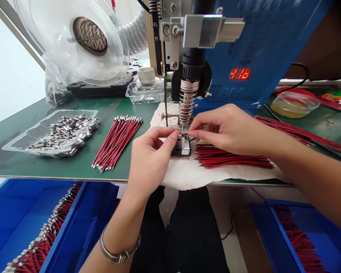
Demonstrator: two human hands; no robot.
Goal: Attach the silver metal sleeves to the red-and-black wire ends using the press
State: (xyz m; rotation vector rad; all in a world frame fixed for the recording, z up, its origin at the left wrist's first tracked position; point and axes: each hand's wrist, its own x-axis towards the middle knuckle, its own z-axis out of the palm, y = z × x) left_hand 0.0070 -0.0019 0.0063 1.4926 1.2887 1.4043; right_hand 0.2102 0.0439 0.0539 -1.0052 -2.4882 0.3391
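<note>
My left hand [150, 157] pinches a small metal part against the black fixture [182, 146] under the soldering iron tip [186, 110]. From the right, my right hand [224, 129] pinches the end of a thin red-black wire and holds it at the same spot. Both hands meet just below the coiled spring of the iron. A bundle of red-black wires [233, 157] lies on the white cloth [187, 172] under my right hand. Another bundle of wires [116, 142] lies to the left of my left hand.
A clear bag of small metal parts [62, 132] lies at the left on the green table [22, 151]. A clear solder spool [74, 38] hangs above. The blue machine [261, 49] shows a red display [240, 73]. Blue bins [22, 223] below hold finished wires.
</note>
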